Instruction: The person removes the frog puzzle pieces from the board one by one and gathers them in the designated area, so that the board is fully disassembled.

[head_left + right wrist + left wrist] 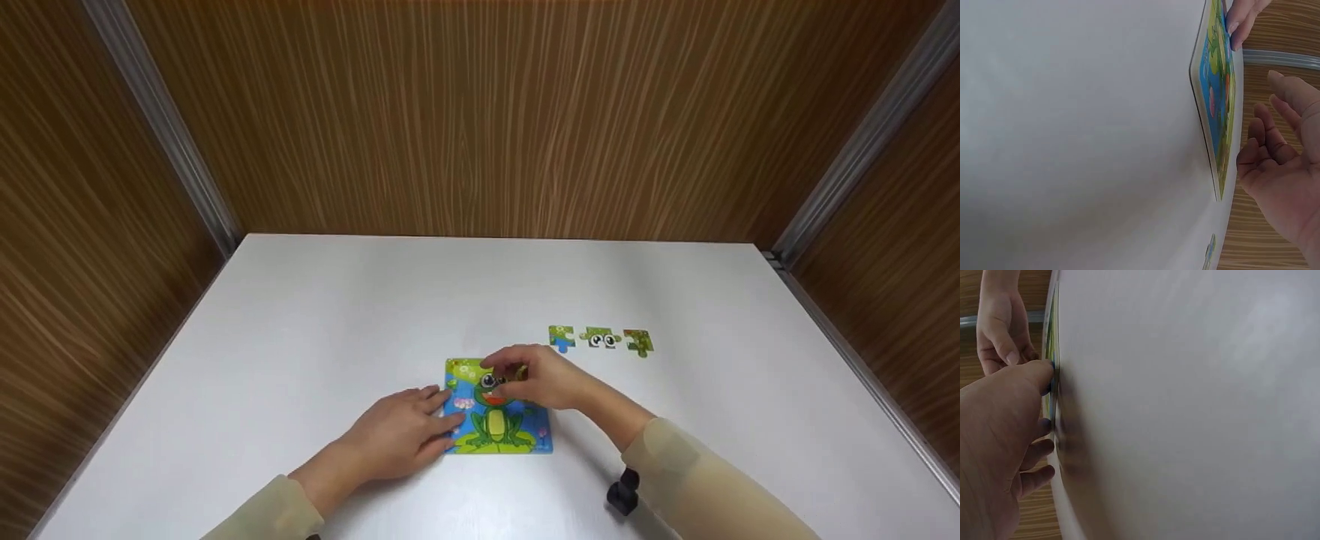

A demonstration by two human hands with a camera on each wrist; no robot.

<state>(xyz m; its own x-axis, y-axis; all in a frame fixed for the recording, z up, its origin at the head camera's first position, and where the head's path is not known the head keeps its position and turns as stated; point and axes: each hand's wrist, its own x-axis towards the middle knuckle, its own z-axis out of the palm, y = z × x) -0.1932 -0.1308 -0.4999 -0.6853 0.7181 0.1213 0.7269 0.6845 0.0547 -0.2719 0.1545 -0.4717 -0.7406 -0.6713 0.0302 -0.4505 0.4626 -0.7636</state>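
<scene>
A square frog puzzle board point(495, 431) lies flat on the white table, with a green frog on blue and yellow-green. The fingers of my left hand point(401, 435) are straight and rest on its left edge. Over the upper right part of the board hovers my right hand point(544, 377), thumb and index finger apart and the other fingers loosely bent. In the right wrist view, nothing shows between the fingers of that right hand point(1292, 140), which is raised off the puzzle board point(1213, 95). It hides part of the board's upper right in the head view.
Three loose puzzle pieces lie in a row behind and right of the board: a green and blue one point(561, 337), one with two eyes point(601, 339) and a green one with red point(639, 341). Wood-grain panels point(465, 120) enclose the table point(337, 300) at back and sides.
</scene>
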